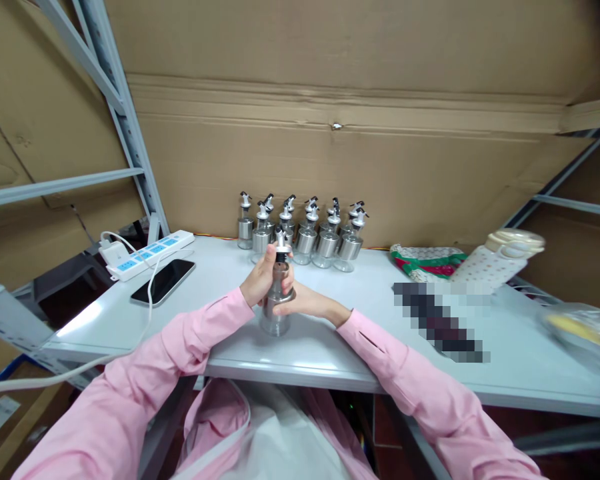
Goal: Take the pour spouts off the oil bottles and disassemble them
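Near the table's front edge stands an upright oil bottle (276, 323), clear glass with a metal band and a silver-and-black pour spout. My left hand (259, 281) is closed around its upper part, the thumb by the spout's collar. Lower down, my right hand (303, 301) grips the body from the right, thumb across the front. My hands cover part of the neck and sides. Just behind, several matching oil bottles (350, 248) with metal bands and spouts stand grouped on the table.
On the left of the grey table (220, 347) lie a white power strip (153, 255), a black phone (164, 283) and a white cable (90, 365). A patterned cloth (425, 261), a tilted white flask (497, 263) and a plastic-wrapped item (583, 330) lie to the right. Cardboard (370, 160) walls the back.
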Demonstrator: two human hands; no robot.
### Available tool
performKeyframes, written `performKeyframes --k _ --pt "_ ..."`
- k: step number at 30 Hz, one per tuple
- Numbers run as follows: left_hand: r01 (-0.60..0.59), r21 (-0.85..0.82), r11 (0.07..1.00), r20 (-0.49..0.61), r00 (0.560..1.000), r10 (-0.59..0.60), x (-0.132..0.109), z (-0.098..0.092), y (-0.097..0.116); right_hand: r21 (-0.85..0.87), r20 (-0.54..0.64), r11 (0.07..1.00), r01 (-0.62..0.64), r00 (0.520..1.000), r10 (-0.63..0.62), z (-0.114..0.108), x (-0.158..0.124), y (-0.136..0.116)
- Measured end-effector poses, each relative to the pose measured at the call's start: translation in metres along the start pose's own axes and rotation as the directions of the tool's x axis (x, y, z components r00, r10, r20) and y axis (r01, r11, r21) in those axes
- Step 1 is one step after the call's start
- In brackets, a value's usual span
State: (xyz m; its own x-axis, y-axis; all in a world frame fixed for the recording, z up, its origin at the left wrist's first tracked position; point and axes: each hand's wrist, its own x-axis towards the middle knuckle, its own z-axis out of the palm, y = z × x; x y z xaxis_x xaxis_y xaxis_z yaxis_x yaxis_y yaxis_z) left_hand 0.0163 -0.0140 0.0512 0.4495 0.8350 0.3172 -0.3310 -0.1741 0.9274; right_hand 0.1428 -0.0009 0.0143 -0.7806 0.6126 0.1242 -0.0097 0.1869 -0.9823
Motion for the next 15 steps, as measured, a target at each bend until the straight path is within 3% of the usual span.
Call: performKeyframes --k 3,5,7,9,11,13,15 --pt "-0.025 0.04 0.999 -0.117 0.993 0.03 0.008 -0.016 0.003 0.063 -0.145 0.997 0.035 0.989 -0.026 -0.004 0.004 0.009" --pt "-0.047 0.084 0.995 -0.193 0.979 0.063 0.015 -0.033 0.005 0.102 -0.22 0.995 -0.024 0.974 0.046 -0.01 0.004 0.013" --pt "-0.081 0.15 0.985 -0.323 0.938 0.127 0.023 -0.052 0.005 0.119 -0.294 0.988 -0.099 0.947 0.13 -0.017 0.002 0.015" --pt "-0.124 0.23 0.965 -0.445 0.869 0.218 0.031 -0.071 0.001 0.125 -0.361 0.985 -0.121 0.919 0.159 -0.022 0.0 0.015" --pt "-0.166 0.318 0.933 -0.565 0.757 0.327 0.038 -0.089 -0.006 0.134 -0.405 0.986 -0.1 0.902 0.147 -0.026 -0.001 0.015" --pt "-0.121 0.424 0.898 -0.667 0.629 0.4 0.043 -0.103 -0.015 0.141 -0.435 0.988 -0.069 0.892 0.124 -0.027 -0.001 0.014" --pt "-0.005 0.538 0.843 -0.705 0.546 0.453 0.047 -0.114 -0.022 0.137 -0.448 0.99 -0.041 0.888 0.099 -0.027 0.0 0.013"
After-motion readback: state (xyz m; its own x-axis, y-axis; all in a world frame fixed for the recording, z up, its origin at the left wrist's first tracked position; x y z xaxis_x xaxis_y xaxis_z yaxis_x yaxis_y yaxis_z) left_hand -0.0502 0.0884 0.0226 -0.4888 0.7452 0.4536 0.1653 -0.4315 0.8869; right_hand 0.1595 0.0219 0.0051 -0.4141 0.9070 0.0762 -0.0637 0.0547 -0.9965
